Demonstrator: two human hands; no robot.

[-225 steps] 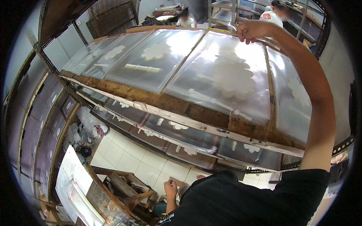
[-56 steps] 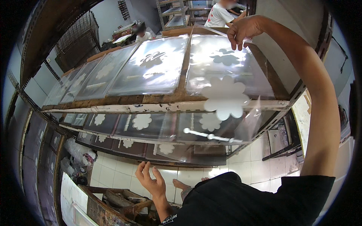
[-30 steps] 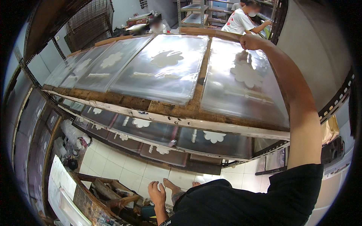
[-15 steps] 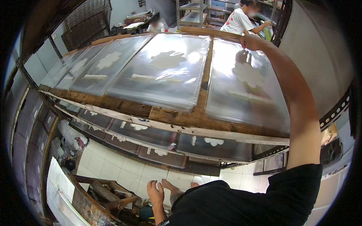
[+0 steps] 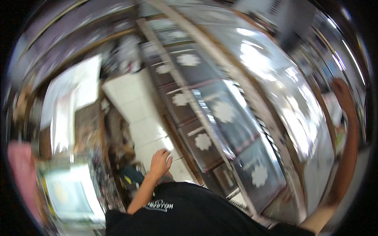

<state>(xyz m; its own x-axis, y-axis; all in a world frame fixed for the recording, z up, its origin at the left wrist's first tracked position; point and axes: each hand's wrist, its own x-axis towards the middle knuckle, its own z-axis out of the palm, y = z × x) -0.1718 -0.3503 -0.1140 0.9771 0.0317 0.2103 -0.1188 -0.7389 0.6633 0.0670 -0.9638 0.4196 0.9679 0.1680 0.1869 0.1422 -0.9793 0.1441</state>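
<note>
My left hand (image 5: 160,163) hangs over the strip of floor beside the rack, fingers loosely bent and apart, holding nothing. Out past the far edge of the rack's top reaches my right hand (image 5: 341,92), smeared by motion, so its fingers cannot be made out. Glossy clear plastic sheets (image 5: 260,78) cover that top and throw bright reflections. On the lower shelves lie more sheets, each with a white flower shape (image 5: 223,112) and a white bar.
A lit screen or frame (image 5: 73,192) stands at lower left, with a person in a pink top (image 5: 23,177) next to it. White paper (image 5: 75,84) covers a worktable farther off. The rack's long beam (image 5: 281,145) runs close on my right. Pale tiles (image 5: 138,106) make up the floor.
My view has swung left, blurring the picture; the rack now runs steeply down the right. The lit frame and the person in pink have come into view. My right hand now shows past the rack's far edge.
</note>
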